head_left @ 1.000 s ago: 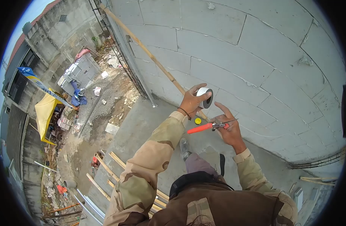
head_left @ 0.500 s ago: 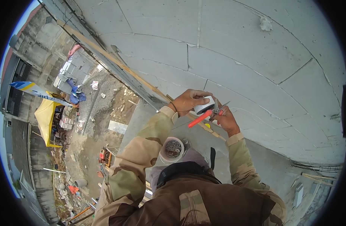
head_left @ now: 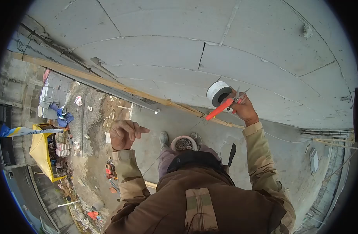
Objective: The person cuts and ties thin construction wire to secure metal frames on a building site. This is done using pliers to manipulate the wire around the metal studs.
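My right hand [head_left: 246,109] is closed around red-handled snips [head_left: 220,109], whose pointed metal blades stick up past the fingers. The same hand also holds a white-and-dark roll [head_left: 218,93], beside the snips and in front of the block wall. My left hand [head_left: 124,134] is apart from both, out to the left, fingers loosely bent with one stretched to the right; nothing shows in it. A thin dark line runs down and left from near the snips; where its ends go I cannot make out.
A bucket [head_left: 183,143] with small metal pieces stands between my boots. The grey block wall [head_left: 163,54] rises ahead, with a long wooden batten [head_left: 128,90] along its base. Lower down at left lie rubble, stacked blocks [head_left: 56,91] and a yellow canopy [head_left: 41,154].
My left hand has let go of the roll and moved left and down, away from it. The roll now stays with the snips in my right hand, which is slightly higher and further right.
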